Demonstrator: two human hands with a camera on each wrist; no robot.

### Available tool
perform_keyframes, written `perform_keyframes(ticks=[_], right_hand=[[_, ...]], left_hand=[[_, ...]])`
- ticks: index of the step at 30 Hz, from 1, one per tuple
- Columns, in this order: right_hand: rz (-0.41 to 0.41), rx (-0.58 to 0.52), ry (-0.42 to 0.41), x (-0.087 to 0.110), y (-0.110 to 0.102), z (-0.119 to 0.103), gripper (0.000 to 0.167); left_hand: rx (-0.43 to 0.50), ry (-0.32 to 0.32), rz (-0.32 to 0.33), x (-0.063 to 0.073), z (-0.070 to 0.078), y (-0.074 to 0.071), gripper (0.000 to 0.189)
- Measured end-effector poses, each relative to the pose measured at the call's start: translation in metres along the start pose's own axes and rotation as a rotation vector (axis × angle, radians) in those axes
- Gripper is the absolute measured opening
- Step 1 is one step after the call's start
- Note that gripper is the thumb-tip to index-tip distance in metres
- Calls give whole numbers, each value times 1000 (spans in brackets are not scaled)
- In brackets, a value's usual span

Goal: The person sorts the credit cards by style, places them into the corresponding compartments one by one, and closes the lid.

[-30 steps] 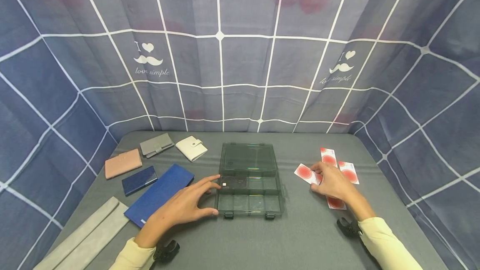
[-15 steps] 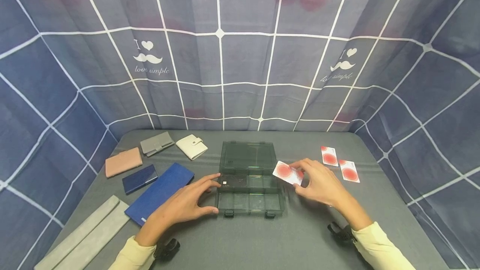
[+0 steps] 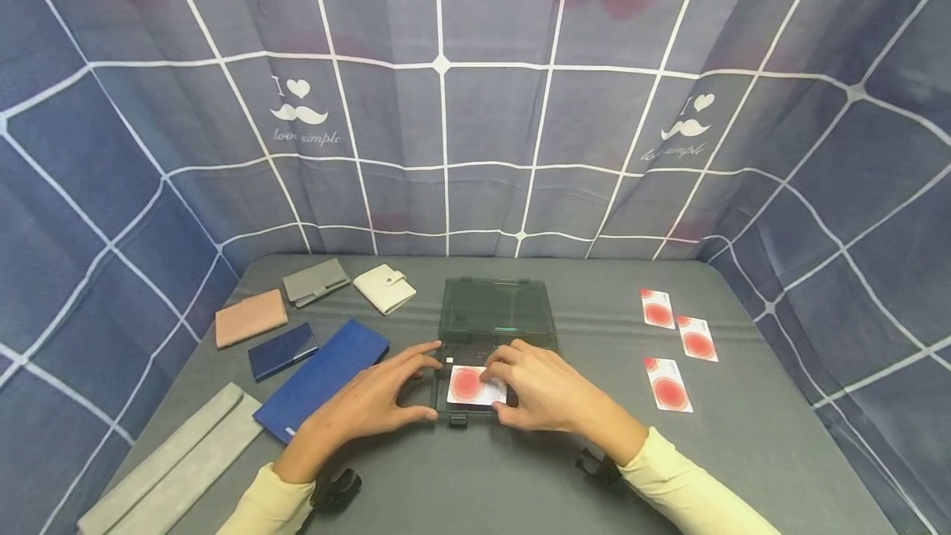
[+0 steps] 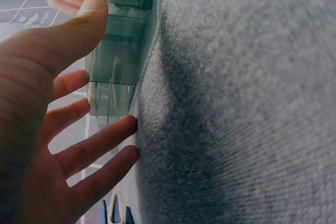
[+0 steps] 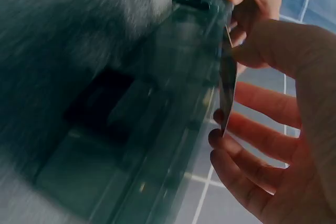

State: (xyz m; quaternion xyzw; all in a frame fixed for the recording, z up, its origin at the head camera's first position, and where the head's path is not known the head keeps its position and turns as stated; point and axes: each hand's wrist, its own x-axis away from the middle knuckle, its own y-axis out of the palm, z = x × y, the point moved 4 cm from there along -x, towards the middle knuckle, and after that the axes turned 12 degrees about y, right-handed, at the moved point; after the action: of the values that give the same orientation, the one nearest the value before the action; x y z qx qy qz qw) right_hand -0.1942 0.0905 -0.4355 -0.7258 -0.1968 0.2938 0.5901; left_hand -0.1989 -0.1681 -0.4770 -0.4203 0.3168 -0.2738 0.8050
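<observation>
1. At far left on the grey tabletop [image 3: 475,485] lies a long pale-grey folded pouch [image 3: 174,465]; behind it are a pink wallet [image 3: 251,319] and a small navy wallet [image 3: 281,352].
2. Next come a long blue wallet [image 3: 330,370], partly covered by the left forearm, a grey strap wallet [image 3: 315,281] and a cream snap wallet [image 3: 385,289].
3. Centrally sits a translucent green compartment box [image 3: 496,304], its lid laid back. A dark chip card [image 3: 461,356] is in its rear-left part.
4. At right, well apart from the box, lie three red-and-white cards: a rear one [image 3: 657,309], an outer one [image 3: 698,340] and a near one [image 3: 669,385].
5. The left hand [image 3: 379,393] grasps nothing; its fingers are extended and spread, thumb apart, at the box's left edge.
6. The right hand [image 3: 546,386], reaching inward, pinches another red-and-white card [image 3: 466,386] between thumb and fingertips over the front compartments. That hand hides the box's right front part.
</observation>
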Motion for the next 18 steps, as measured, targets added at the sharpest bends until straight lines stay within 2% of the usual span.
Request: perform_keyframes(ticks=[3,10,18], right_hand=[[-10,3,-30,-7,4,-7,34],[-2,2,-92,-11,8,-10,26],[-14,-15,-137,-14,18,-10,30]], left_hand=[[2,-6,-7,0,0,0,80],[7,-3,-10,-2,1,-1,82],[7,-9,-12,0,-1,0,77]])
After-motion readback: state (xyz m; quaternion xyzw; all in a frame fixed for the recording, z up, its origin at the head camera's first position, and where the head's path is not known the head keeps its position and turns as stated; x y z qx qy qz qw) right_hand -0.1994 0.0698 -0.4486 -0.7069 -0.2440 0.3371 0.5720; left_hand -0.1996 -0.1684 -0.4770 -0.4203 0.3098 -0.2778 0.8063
